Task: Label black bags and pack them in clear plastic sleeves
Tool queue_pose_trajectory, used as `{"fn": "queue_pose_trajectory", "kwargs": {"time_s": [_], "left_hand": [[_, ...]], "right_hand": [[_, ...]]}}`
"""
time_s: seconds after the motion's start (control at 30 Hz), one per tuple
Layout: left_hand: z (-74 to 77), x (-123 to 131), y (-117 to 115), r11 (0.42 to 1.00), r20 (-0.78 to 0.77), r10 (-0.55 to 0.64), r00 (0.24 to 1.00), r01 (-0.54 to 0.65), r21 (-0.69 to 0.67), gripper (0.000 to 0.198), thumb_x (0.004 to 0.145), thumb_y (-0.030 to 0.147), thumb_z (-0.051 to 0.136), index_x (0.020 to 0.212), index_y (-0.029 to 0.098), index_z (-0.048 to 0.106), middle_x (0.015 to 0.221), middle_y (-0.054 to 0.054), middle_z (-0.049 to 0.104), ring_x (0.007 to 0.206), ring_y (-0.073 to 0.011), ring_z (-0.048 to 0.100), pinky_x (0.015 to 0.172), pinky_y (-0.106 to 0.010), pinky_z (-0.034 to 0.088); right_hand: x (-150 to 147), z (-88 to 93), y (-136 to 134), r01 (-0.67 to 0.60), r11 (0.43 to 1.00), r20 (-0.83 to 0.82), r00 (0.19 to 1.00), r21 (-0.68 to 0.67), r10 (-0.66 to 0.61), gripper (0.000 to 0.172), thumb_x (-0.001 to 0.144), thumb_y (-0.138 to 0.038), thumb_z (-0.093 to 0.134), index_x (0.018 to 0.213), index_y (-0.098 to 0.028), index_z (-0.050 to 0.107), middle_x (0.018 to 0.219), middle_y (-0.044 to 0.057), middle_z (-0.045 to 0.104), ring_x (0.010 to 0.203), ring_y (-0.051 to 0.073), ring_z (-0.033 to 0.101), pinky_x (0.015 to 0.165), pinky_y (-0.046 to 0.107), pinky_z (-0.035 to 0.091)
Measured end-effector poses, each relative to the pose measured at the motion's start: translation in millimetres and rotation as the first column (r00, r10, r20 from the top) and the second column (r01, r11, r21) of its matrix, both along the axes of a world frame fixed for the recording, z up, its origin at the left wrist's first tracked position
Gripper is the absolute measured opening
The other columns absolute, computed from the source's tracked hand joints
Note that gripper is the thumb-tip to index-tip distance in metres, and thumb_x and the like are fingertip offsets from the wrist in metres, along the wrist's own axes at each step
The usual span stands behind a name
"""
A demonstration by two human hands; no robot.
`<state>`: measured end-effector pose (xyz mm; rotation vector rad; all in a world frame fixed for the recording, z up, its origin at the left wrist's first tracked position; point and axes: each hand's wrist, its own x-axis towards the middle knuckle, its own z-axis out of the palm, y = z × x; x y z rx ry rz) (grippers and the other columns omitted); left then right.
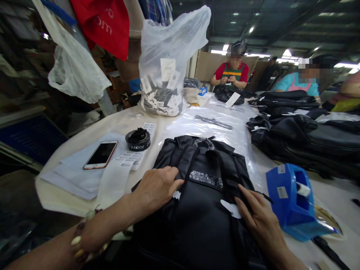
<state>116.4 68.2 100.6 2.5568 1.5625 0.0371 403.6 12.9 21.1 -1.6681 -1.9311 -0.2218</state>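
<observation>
A black leather-look backpack (202, 210) lies in front of me, its shoulder straps facing up. Clear plastic wraps its top handle (204, 143) and covers a panel between the straps. My left hand (157, 187) is closed, fingers curled on the left strap (188, 159); a small white paper tab (176, 195) shows beside its thumb. On the right side of the backpack rests my right hand (258, 213), open, with fingers stretched along the right strap. Its thumb lies by another white paper piece (230, 209). Both palms face down.
Left on the table are a phone (101, 154), a black tape roll (137, 140) and label sheets (131, 159). A plastic bag of tags (165, 86) stands behind. At right are a blue tape dispenser (292, 202) and stacked black bags (303, 138). Co-workers (230, 75) sit across.
</observation>
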Motion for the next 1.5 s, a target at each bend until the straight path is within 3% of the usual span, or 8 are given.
{"fn": "queue_pose_trajectory", "kwargs": {"time_s": [0.1,0.2,0.4,0.53,0.73,1.03,1.3,1.5], "left_hand": [[-13.0,-3,13,0.986,-0.082,-0.08,0.993,0.091,0.137,0.048,0.086,0.036,0.058,0.128,0.015,0.047,0.133,-0.015,0.047,0.122,-0.0318,0.044,0.096,-0.045,0.04],[-34.7,-5,20,0.966,-0.136,-0.26,0.956,0.257,-0.033,0.056,0.092,0.034,0.048,0.142,0.015,0.028,0.15,-0.011,0.024,0.138,-0.0256,0.021,0.111,-0.045,0.023],[-63.9,-8,26,0.958,-0.109,-0.284,0.953,0.277,-0.073,0.053,0.096,0.037,0.036,0.143,0.016,0.025,0.15,-0.009,0.022,0.138,-0.0238,0.02,0.112,-0.046,0.019],[-54.0,-7,29,0.957,-0.112,-0.28,0.954,0.267,-0.114,0.053,0.097,0.037,0.035,0.143,0.013,0.026,0.15,-0.012,0.022,0.139,-0.0242,0.019,0.112,-0.044,0.02],[-7.7,-3,4,0.955,-0.094,-0.285,0.954,0.274,-0.114,0.039,0.097,0.034,0.034,0.127,0.011,0.047,0.139,-0.016,0.042,0.13,-0.0265,0.037,0.108,-0.047,0.025],[-63.6,15,-28,0.988,-0.057,-0.129,0.99,0.133,0.077,0.062,0.092,0.052,0.039,0.139,0.012,0.036,0.149,-0.02,0.018,0.139,-0.0355,0.008,0.112,-0.053,0.011],[-51.3,15,-23,0.986,-0.07,-0.167,0.984,0.167,0.003,0.063,0.092,0.053,0.038,0.14,0.013,0.034,0.149,-0.021,0.014,0.138,-0.036,0.006,0.112,-0.055,0.012],[-41.7,12,-25,0.971,-0.053,-0.196,0.979,0.187,-0.152,0.068,0.089,0.048,0.048,0.142,0.013,0.027,0.148,-0.021,0.008,0.138,-0.0357,0.002,0.111,-0.058,0.011]], "right_hand": [[-2,25.3,-2,0.013,0.999,0.273,0.962,0.049,-0.026,0.043,0.094,-0.045,0.032,0.112,-0.019,0.061,0.104,0.01,0.058,0.07,0.017,0.063,0.047,0.025,0.05],[-4,36.1,-5,-0.081,0.997,0.411,0.909,0.0,0.073,0.045,0.094,-0.044,0.029,0.116,-0.019,0.061,0.119,0.012,0.056,0.096,0.024,0.061,0.072,0.036,0.055],[-10,-13.8,-6,-0.079,0.988,0.37,0.921,-0.133,0.123,0.06,0.093,-0.053,0.025,0.135,-0.014,0.043,0.14,0.012,0.043,0.13,0.027,0.037,0.102,0.049,0.039],[-11,-23.8,-3,-0.043,0.972,0.311,0.943,-0.232,0.116,0.063,0.092,-0.057,0.026,0.135,-0.015,0.043,0.143,0.011,0.038,0.133,0.026,0.032,0.107,0.049,0.033],[-16,-14.6,-4,0.008,0.97,0.318,0.945,-0.245,0.072,0.061,0.092,-0.056,0.03,0.134,-0.014,0.045,0.142,0.012,0.04,0.133,0.027,0.031,0.108,0.049,0.03],[-38,-11.8,-5,0.148,0.97,0.4,0.914,-0.19,-0.061,0.055,0.089,-0.049,0.041,0.131,-0.014,0.049,0.139,0.013,0.043,0.131,0.029,0.035,0.107,0.049,0.028],[-36,12.9,-5,0.073,0.928,0.334,0.941,-0.366,0.058,0.064,0.091,-0.058,0.03,0.136,-0.014,0.042,0.14,0.014,0.041,0.133,0.031,0.031,0.107,0.061,0.018],[-35,-21.0,-5,0.033,0.999,0.369,0.929,-0.032,-0.019,0.068,0.09,-0.062,0.028,0.128,-0.011,0.051,0.138,0.018,0.042,0.128,0.033,0.039,0.103,0.056,0.03]]}}
